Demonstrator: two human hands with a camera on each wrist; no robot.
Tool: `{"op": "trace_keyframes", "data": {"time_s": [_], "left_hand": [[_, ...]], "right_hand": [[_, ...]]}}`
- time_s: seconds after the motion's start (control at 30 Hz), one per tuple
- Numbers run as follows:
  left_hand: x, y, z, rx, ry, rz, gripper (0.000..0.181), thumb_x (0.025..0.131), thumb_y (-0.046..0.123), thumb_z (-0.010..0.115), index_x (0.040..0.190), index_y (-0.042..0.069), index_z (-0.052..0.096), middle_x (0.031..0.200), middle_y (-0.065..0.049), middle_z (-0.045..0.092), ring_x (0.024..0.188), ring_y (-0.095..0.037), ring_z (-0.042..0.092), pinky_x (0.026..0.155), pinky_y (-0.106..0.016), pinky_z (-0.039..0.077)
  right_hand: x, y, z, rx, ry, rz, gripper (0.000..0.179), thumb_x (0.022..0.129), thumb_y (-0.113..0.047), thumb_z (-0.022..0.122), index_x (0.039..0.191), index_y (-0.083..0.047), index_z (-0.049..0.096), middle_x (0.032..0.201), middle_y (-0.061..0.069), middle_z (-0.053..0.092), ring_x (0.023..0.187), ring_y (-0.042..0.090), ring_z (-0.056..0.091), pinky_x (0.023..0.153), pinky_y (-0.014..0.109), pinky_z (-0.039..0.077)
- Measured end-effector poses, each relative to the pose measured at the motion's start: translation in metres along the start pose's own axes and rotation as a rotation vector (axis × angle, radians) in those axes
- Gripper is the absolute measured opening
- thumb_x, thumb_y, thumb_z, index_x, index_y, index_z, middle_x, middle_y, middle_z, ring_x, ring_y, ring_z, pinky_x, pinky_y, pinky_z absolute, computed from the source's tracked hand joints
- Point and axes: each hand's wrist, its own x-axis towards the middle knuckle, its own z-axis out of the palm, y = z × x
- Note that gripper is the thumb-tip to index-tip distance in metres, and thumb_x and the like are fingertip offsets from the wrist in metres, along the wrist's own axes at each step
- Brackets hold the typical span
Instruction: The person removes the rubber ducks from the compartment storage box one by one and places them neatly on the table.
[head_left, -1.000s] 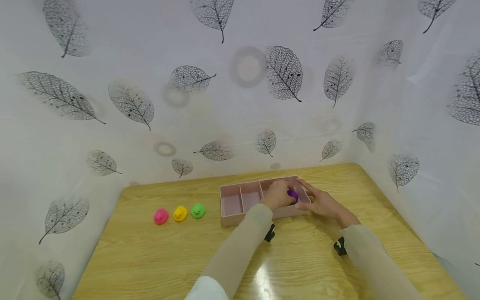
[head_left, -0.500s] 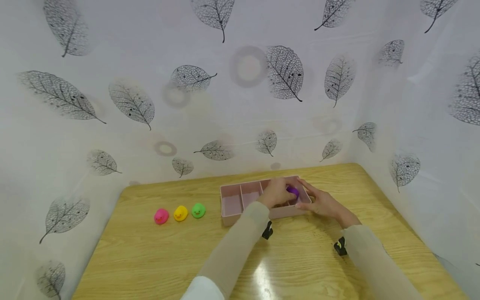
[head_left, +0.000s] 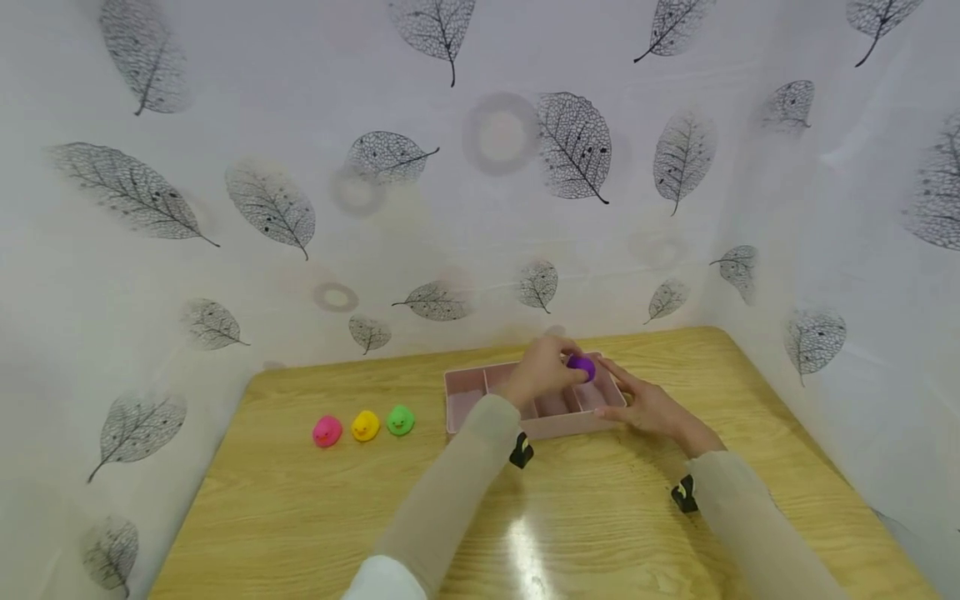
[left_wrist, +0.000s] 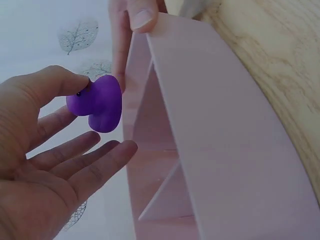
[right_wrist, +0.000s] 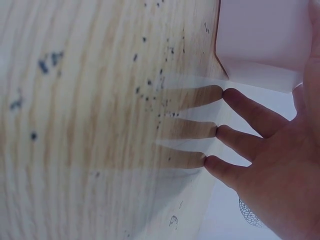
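A purple rubber duck (left_wrist: 106,105) is pinched by my left hand (head_left: 542,368), thumb on one side, other fingers loosely extended. The duck (head_left: 583,367) is above the right end of a pink divided box (head_left: 555,427), apart from its walls in the left wrist view. My right hand (head_left: 651,407) grips that right end, thumb at the front corner and index finger at the back corner. In the right wrist view, the right hand's (right_wrist: 270,160) other fingers are spread, tips touching the wooden table. Compartments in sight look bare; my left hand hides part of the box.
Left of the box, a pink duck (head_left: 327,431), a yellow duck (head_left: 365,426) and a green duck (head_left: 401,420) stand in a row on the wooden table (head_left: 300,517). A white leaf-print sheet (head_left: 450,225) rises behind the table and along its sides.
My left hand has lifted the purple duck up out of the box's right-end compartment and drawn back slightly leftward. My right hand stays at the box's end.
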Motion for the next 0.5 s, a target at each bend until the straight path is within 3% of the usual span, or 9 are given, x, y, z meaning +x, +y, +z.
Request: {"op": "trace_keyframes", "data": {"time_s": [0.17, 0.5], "left_hand": [[-0.005, -0.002, -0.008, -0.079, 0.008, 0.022, 0.028, 0.092, 0.012, 0.079, 0.119, 0.005, 0.076, 0.121, -0.011, 0.072, 0.107, -0.029, 0.077, 0.082, -0.020, 0.062], [-0.024, -0.010, -0.027, -0.216, 0.054, 0.009, 0.030, 0.089, 0.007, 0.076, 0.118, 0.003, 0.074, 0.122, -0.017, 0.074, 0.101, -0.031, 0.077, 0.072, -0.023, 0.063]], "right_hand": [[0.000, 0.002, 0.001, -0.004, 0.005, 0.001, 0.098, 0.096, -0.056, 0.071, 0.170, -0.034, 0.011, 0.162, 0.032, 0.040, 0.137, 0.059, 0.051, 0.107, 0.074, 0.045], [0.000, 0.000, -0.001, 0.015, -0.019, 0.029, 0.100, 0.095, -0.059, 0.070, 0.170, -0.036, 0.008, 0.160, 0.035, 0.041, 0.138, 0.059, 0.050, 0.109, 0.075, 0.042]]}}
